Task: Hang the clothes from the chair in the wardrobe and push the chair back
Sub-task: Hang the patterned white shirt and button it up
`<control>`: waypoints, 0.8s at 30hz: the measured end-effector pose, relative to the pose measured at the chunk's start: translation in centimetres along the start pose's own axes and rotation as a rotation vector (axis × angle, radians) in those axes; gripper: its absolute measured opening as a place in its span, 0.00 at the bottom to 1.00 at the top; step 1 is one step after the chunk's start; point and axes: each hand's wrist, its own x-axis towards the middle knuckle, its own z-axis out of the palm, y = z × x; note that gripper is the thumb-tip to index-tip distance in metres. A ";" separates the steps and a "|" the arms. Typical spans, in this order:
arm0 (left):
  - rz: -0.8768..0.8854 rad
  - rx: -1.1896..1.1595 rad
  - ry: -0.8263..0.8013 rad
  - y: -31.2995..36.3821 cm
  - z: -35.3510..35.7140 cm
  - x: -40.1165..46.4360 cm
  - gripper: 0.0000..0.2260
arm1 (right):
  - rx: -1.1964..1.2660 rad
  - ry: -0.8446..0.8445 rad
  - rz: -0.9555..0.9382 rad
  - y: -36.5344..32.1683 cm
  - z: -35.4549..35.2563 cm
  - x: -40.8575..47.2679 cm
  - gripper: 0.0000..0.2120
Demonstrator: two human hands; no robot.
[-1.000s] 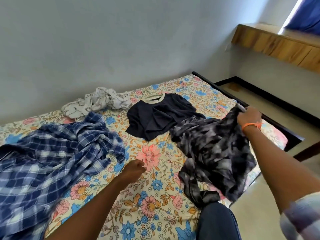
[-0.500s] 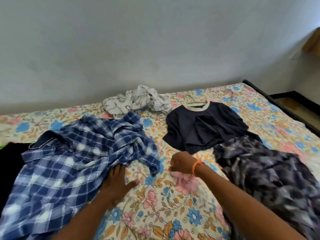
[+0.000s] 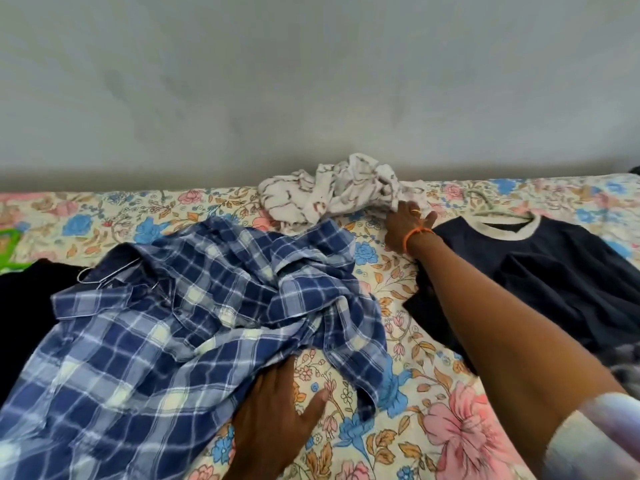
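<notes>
The right hand (image 3: pixel 408 221) reached to one o'clock, its fingers at the crumpled white printed garment (image 3: pixel 332 190); whether they gripped it, I cannot tell. The left hand (image 3: pixel 277 407) pressed flat beside the blue plaid shirt (image 3: pixel 194 317). Best gather a full bunch, then lift clear.

We see our right hand (image 3: pixel 406 226) reaching the crumpled white patterned cloth (image 3: pixel 332 192) at its fingertips, while our left hand (image 3: pixel 277 407) presses flat on the blue-and-white checked cotton shirt (image 3: pixel 194 327).

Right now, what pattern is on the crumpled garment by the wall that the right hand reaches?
White with thin brown markings, seen in the head view.
</notes>
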 end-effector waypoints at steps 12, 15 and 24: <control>0.086 -0.134 -0.091 0.0 -1.4 0.0 0.40 | 0.344 0.255 -0.033 1.9 -1.9 -17.8 0.22; 0.009 -0.045 -0.222 0.7 -2.6 -0.9 0.40 | 0.441 0.376 -0.051 1.4 -3.2 -24.1 0.21; -0.153 -0.642 -0.557 0.8 -6.9 -13.8 0.35 | 0.494 0.732 -0.331 -8.6 2.5 -49.0 0.15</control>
